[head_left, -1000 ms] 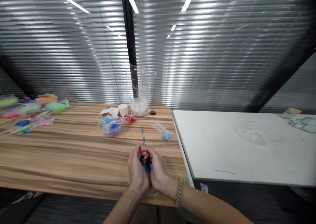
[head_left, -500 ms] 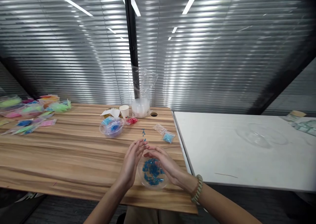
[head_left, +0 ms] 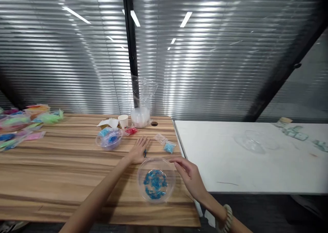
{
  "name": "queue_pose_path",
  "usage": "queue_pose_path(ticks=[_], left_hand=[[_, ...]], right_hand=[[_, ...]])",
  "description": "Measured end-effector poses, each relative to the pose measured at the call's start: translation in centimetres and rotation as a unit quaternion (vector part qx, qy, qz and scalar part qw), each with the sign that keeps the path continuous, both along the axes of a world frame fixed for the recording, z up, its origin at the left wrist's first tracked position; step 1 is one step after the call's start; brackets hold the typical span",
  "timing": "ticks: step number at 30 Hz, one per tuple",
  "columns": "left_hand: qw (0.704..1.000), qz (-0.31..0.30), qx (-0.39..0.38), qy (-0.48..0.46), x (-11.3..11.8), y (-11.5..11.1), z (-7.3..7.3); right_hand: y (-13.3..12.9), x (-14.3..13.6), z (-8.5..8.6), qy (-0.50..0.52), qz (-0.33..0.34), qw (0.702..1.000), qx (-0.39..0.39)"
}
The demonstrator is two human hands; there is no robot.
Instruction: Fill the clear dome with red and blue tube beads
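Observation:
My left hand (head_left: 139,151) lies flat on the wood-grain table, fingers spread and pointing away from me. A few small blue pieces (head_left: 145,153) show on the table right beside it. Just in front of me is a round clear plastic bowl (head_left: 141,185) with many small shiny blue pieces (head_left: 155,183) in its bottom. My right hand (head_left: 189,176) is at the bowl's far right rim, its bent index finger and thumb closed there; the exact contact is hard to see.
Beyond the hands are a small bag of light blue bits (head_left: 169,147), a clear packet (head_left: 160,138), a red packet (head_left: 131,131), a second bowl (head_left: 110,144) with blue packets and a paper cup (head_left: 123,121). Colourful bags (head_left: 30,121) lie left; a white table (head_left: 205,157) adjoins right.
My hands have parted from over the bowl. The left moved forward and flattened onto the table, over where loose blue pieces lay; the right moved to the bowl's rim.

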State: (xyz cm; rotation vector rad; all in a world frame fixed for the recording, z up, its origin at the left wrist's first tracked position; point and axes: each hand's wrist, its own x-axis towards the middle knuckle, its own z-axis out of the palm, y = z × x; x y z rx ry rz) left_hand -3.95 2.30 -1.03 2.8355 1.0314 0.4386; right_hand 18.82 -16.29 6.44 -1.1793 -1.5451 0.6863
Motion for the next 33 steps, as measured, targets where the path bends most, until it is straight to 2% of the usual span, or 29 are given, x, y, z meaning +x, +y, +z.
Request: queue_pose_path(ticks=[2,7,11,15,19,23,30,33], left_hand=[[1.000,0.021,0.013,-0.002,0.1,0.7,-0.3],[0.998,0.045,-0.028,-0.023,0.6,2.4,-0.3],[0.992,0.048,-0.058,-0.099,0.5,1.7,0.3],[0.985,0.004,-0.122,-0.123,-0.5,0.0,1.0],[0.983,-0.027,-0.135,-0.125,-1.5,-0.7,0.9],[0.977,-0.014,-0.144,-0.155,-1.8,-0.5,0.8],[0.972,0.034,-0.140,-0.186,-1.5,-0.7,1.7],[0.969,0.052,-0.138,-0.196,-1.4,-0.8,1.4]], right_hand=[[-0.1,0.7,-1.4,0.005,-0.033,0.999,0.010],[0.0,0.9,-4.7,0.050,-0.092,0.994,0.017],[0.2,0.4,-6.1,0.079,-0.107,0.991,-0.018],[0.4,-0.1,-6.4,0.089,-0.098,0.990,-0.053],[0.5,-0.3,-6.4,0.098,-0.090,0.989,-0.070],[0.5,-0.2,-6.5,0.106,-0.085,0.988,-0.080],[0.5,-0.1,-6.2,0.101,-0.080,0.987,-0.095],[0.6,-0.2,-6.2,0.095,-0.079,0.988,-0.094]])
